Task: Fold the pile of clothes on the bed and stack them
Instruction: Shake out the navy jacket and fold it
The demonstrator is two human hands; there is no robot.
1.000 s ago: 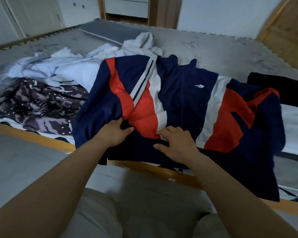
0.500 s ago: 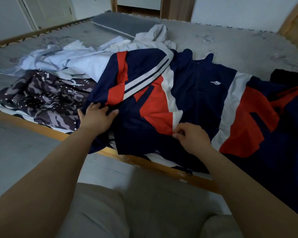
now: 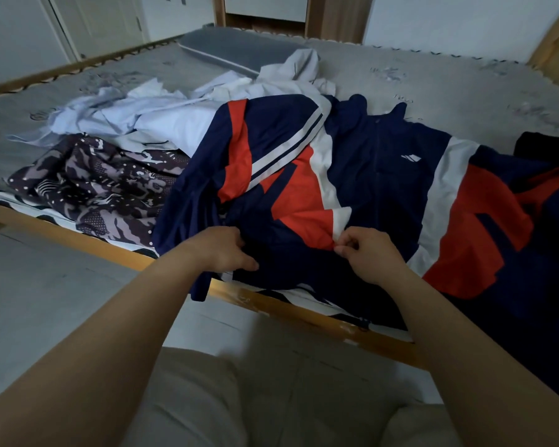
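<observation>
A navy, red and white track jacket (image 3: 378,175) lies spread front-up across the near side of the bed, its hem hanging over the wooden frame. Its left sleeve is folded in over the chest. My left hand (image 3: 221,250) grips the navy fabric at the jacket's lower left. My right hand (image 3: 368,253) pinches the fabric where red meets white near the hem. To the left lie a pale blue and white heap of shirts (image 3: 149,117) and a dark patterned garment (image 3: 100,185).
The bed (image 3: 433,88) has a grey quilted cover and a wooden front rail (image 3: 88,240). A grey pillow (image 3: 236,50) lies at the far side. A black folded garment (image 3: 542,146) sits at the right edge. My beige trousers fill the bottom.
My left hand has moved from the jacket's left edge inward to the lower hem area. My right hand stays pinched on the fabric. The folded sleeve lies flatter across the chest.
</observation>
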